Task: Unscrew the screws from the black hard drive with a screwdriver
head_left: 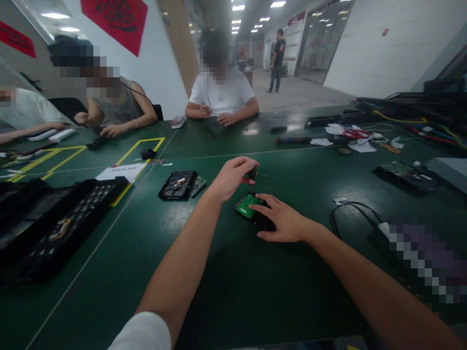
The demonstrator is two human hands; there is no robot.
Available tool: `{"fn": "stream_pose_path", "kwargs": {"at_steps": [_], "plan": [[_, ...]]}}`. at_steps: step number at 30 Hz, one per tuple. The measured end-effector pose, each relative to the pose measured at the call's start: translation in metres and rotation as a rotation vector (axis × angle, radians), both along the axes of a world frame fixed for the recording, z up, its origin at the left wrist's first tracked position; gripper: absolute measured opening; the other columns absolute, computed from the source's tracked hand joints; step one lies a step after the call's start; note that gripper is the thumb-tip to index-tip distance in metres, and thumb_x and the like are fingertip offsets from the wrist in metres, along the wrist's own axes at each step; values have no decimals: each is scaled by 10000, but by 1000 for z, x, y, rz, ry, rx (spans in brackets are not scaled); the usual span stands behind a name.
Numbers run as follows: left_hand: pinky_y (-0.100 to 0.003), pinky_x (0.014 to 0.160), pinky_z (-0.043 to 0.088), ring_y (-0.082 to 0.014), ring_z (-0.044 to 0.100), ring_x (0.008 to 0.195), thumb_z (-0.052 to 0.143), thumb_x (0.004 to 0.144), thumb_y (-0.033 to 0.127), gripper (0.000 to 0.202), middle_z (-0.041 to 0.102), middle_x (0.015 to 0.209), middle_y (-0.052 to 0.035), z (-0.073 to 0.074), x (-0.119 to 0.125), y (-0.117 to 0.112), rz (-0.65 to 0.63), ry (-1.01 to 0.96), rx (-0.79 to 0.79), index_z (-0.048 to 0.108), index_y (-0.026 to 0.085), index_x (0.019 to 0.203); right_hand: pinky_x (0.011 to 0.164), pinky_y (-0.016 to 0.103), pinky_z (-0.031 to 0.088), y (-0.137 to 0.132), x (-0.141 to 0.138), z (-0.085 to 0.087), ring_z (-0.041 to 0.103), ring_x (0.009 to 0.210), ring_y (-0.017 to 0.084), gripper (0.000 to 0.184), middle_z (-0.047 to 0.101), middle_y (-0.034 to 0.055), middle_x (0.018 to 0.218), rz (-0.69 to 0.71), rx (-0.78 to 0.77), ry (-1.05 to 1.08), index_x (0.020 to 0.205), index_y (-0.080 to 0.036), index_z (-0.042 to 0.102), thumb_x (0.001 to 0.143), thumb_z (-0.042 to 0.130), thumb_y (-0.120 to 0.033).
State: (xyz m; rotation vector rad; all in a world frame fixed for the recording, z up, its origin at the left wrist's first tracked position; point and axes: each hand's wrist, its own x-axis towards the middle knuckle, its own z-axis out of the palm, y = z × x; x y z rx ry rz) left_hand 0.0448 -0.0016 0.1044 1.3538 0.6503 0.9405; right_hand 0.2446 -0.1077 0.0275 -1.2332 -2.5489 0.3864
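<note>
Near the middle of the green table, a hard drive (249,206) lies with its green circuit board facing up. My right hand (282,218) is laid over its right side, fingertips on the board and thumb low along the near edge. Just beyond it, my left hand (233,177) is closed around a small dark object (252,172), too unclear to name. Tiny screws (264,175) lie on the table right of that hand. To the left sit a black opened drive casing (177,185) and a loose circuit board (198,186).
Black plastic trays (82,214) fill the left side. Another hard drive (404,176) lies at right, near a black cable (350,204). A dark screwdriver-like tool (293,140) and wires (359,134) lie farther back. Several people sit across the table; one person (278,61) stands behind.
</note>
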Motion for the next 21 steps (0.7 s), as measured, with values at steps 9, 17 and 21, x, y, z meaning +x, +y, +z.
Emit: {"fn": "stream_pose_path", "kwargs": {"at_steps": [9, 17, 21], "plan": [[-210, 591, 530, -164, 680, 867, 700, 939, 354, 231, 697, 971, -83, -3, 3, 0, -7, 19, 89, 651, 161, 1055, 1233, 605, 316, 0, 0, 2, 342, 1524, 422, 852, 318, 205, 1665, -2, -5, -11, 1581, -221, 461, 870, 740, -598], [-245, 617, 592, -166, 632, 898, 626, 976, 404, 245, 620, 1014, -68, -5, 3, 1, 12, -25, 59, 714, 178, 1015, 1230, 620, 311, 0, -1, 1, 340, 1524, 429, 857, 326, 209, 1659, -6, 1, -8, 1580, -224, 463, 860, 752, -588], [-241, 596, 580, -154, 621, 850, 671, 947, 396, 229, 618, 980, -59, -3, 1, 1, 25, 19, 84, 694, 170, 972, 1229, 608, 318, 0, -2, 2, 343, 1522, 426, 860, 326, 206, 1662, -11, -11, -1, 1579, -223, 466, 857, 755, -588]]}}
